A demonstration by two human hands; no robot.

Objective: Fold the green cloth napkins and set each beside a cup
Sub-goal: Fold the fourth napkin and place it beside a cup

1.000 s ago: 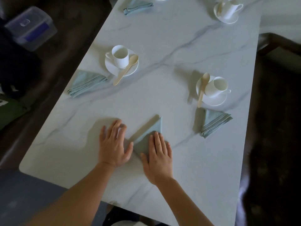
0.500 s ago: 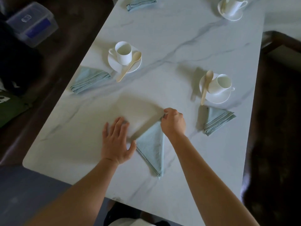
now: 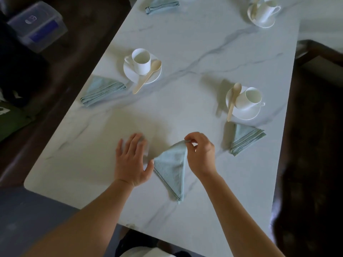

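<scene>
Napkin (image 3: 171, 169) position is given first: a pale green triangle lies on the near part of the counter (image 3: 194, 43), between the two hands, with its long axis running from a near tip close to the counter's front edge to a far tip that is raised off the surface. The far tip is pinched between thumb and forefinger of the right hand (image 3: 201, 154), the remaining fingers being curled loosely; the cloth is therefore held at one corner only, and the rest hangs or rests below it. The left hand (image 3: 132, 162) is spread flat, palm down, on the counter just left of the napkin, nothing being gripped; its thumb is close to the napkin's left corner, though contact cannot be confirmed. The right hand is judged the nearer to the working corner, so the next fold or lift is expected to be led by it. Beyond, to the right, a cup (image 3: 249, 99) on a saucer with a wooden spoon (image 3: 234, 101) is seen, a folded napkin (image 3: 246, 139) already lying just on its near side. To the left, a second cup (image 3: 141, 61) with saucer and spoon is served by another folded napkin (image 3: 102, 90). At the far end, a third cup (image 3: 267, 10) and a further folded napkin (image 3: 162, 4) are visible. No unserved cup is seen, so the held napkin's destination cannot be determined.
</scene>
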